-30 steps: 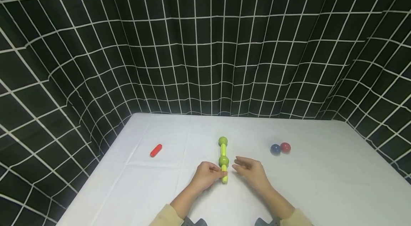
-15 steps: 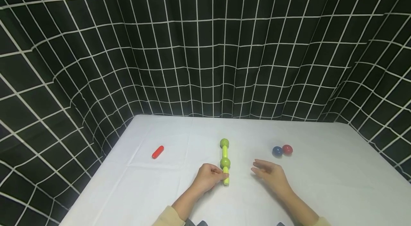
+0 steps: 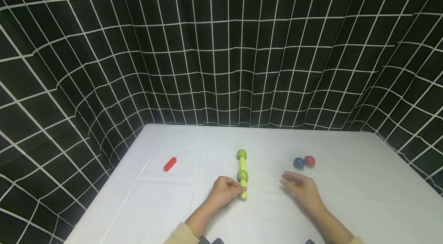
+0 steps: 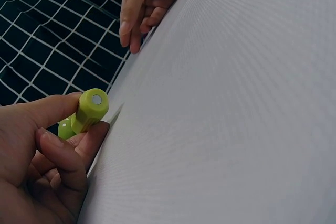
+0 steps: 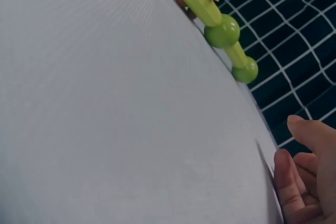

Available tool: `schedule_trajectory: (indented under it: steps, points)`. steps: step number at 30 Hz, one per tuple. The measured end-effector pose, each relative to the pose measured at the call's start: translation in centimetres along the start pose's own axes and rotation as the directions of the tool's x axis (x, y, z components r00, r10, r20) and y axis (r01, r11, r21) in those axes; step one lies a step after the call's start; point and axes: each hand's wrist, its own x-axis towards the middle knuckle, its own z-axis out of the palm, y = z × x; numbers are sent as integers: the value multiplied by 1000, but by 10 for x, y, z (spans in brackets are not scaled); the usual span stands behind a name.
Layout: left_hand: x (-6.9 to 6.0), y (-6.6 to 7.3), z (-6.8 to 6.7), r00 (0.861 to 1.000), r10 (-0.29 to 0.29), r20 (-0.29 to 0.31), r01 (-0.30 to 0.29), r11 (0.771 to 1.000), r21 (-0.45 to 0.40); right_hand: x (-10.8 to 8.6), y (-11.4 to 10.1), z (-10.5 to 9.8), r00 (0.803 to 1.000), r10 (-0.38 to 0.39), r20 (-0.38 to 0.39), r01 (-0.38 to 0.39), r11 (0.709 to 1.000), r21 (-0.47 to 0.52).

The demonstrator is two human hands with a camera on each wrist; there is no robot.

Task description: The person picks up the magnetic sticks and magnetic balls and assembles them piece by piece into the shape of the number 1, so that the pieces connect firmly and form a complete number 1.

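Note:
Two green balls and two yellow-green rods form a straight chain in the middle of the table. My left hand [image 3: 223, 193] pinches the near rod [image 3: 243, 194] between thumb and fingers. In the left wrist view that rod's free end [image 4: 96, 99] shows a round silvery disc. The near green ball [image 3: 242, 176] joins it to the far rod [image 3: 242, 164], with the far green ball [image 3: 241, 154] at the other end. Holding nothing, my right hand [image 3: 304, 192] hovers right of the chain, its fingers loosely bent. A blue ball [image 3: 299, 163] and a red ball [image 3: 309, 161] lie just beyond its fingertips.
A short red rod [image 3: 170, 164] lies at the left of the white-covered table [image 3: 138, 205]. Black curtain [image 3: 221, 63] with a white grid encloses the table's back and both sides.
My right hand has moved away from the chain, rightward toward the blue and red balls. The left hand keeps its pinch on the near rod. The head view has shifted slightly.

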Motion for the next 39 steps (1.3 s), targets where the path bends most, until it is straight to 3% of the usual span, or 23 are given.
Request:
schedule_trajectory:
  steps: [10,14,18,29,39]
  points:
    - [2,-1,-1,1000,-9,-2,9,1000,8,3,15,-15,998,12,-62,-13,1000,-13]
    - [3,-1,-1,1000,-7,1,7,1000,9,3,20,-23,995,53,-81,-56,998,-35]
    - [3,-2,-1,1000,-6,3,6,1000,3,4,25,-30,987,105,-117,-111,993,-40]
    - [3,-2,-1,1000,-3,3,3,1000,-2,9,40,-43,964,138,-227,-161,983,-85]
    - [2,-3,0,1000,0,9,0,1000,-7,19,55,-54,969,97,-227,-125,985,-114]
